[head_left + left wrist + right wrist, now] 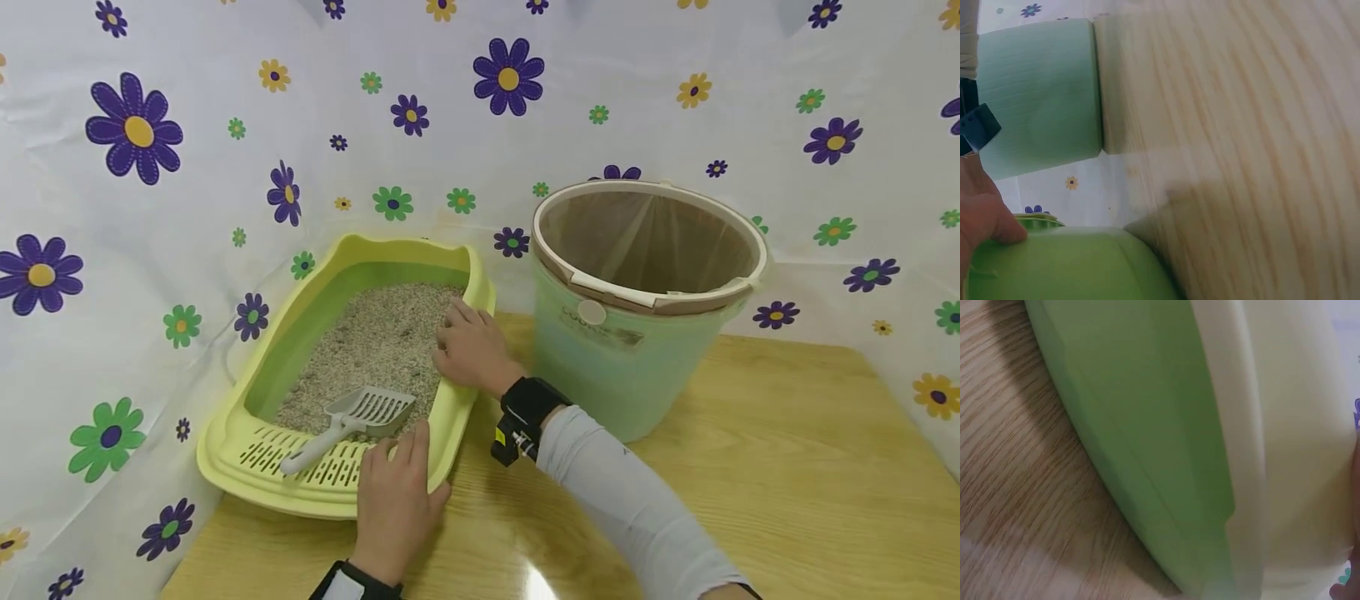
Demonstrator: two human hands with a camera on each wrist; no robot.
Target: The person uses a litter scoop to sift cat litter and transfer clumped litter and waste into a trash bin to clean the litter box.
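Note:
A yellow-green litter box (247, 454) filled with grey litter (375, 342) stands at the table's left, against the flowered backdrop. A grey slotted scoop (352, 421) lies in it, handle on the perforated front ledge. My left hand (393, 496) holds the box's front right corner, fingers on top of the rim and thumb against the green side (997, 228). My right hand (468, 346) grips the right rim, fingers curled over it toward the litter. The right wrist view is filled by the box's green wall (1147, 444) and pale rim (1285, 444).
A mint-green bucket (622, 358) with a beige rim and a bag liner stands just right of the box, close to my right forearm. The wooden table (787, 467) stretches to the right and front. A flowered sheet (135, 133) covers the back and left.

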